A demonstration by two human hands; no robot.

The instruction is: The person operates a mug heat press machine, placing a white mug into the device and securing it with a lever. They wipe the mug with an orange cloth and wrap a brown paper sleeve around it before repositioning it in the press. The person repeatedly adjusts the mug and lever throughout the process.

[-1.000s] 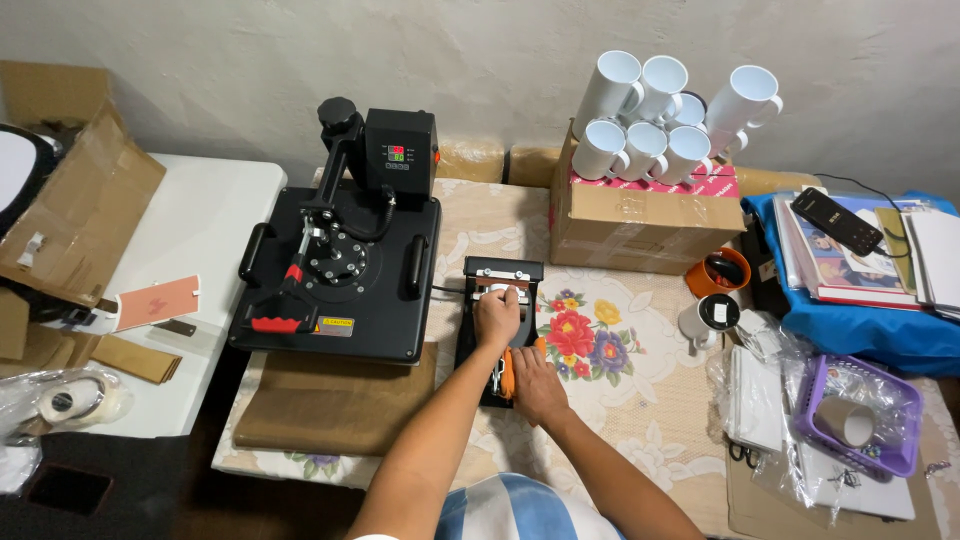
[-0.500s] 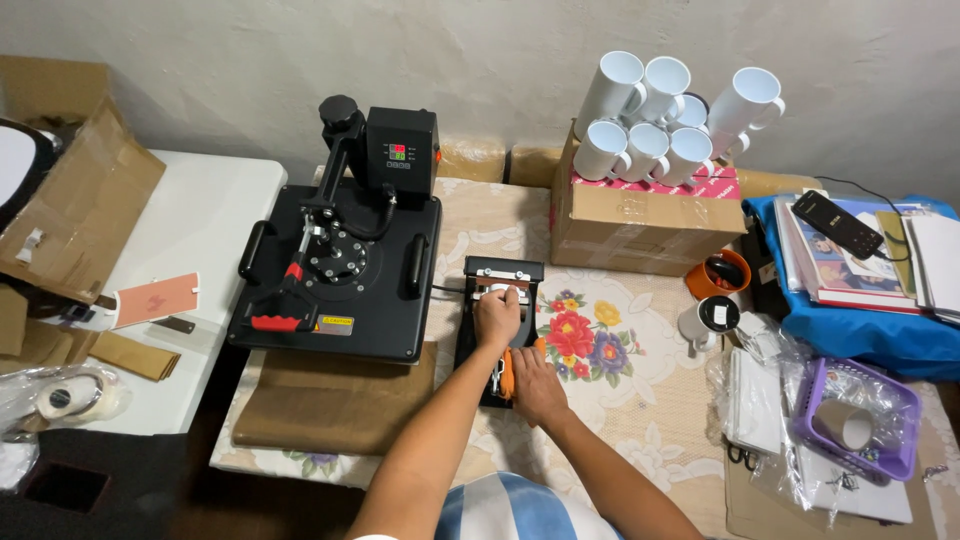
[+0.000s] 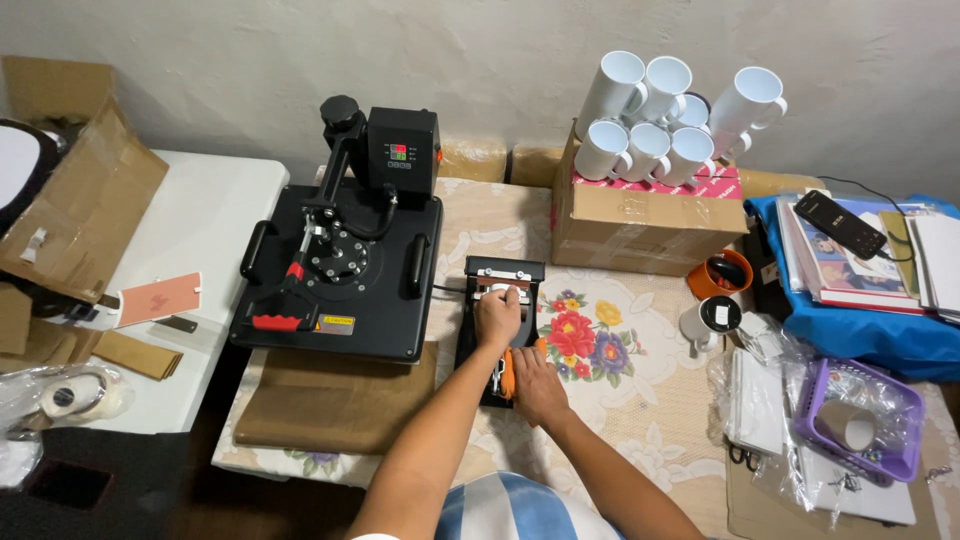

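Observation:
A small black mug press (image 3: 500,275) lies on the flowered tablecloth (image 3: 620,350) in front of me. My left hand (image 3: 497,316) rests on top of it, fingers curled over its middle. My right hand (image 3: 536,383) is closed around the press's orange-gripped lever (image 3: 507,372) at the near end. To the left stands a large black flat heat press (image 3: 345,260) with a red-tipped handle and a lit control box.
Several white mugs (image 3: 665,120) are stacked on a cardboard box (image 3: 640,220) at the back. An orange mug (image 3: 722,274) and a white mug (image 3: 708,322) stand to the right, beside a purple basket (image 3: 860,415), plastic bags and books on blue cloth. Open cardboard boxes (image 3: 80,200) at left.

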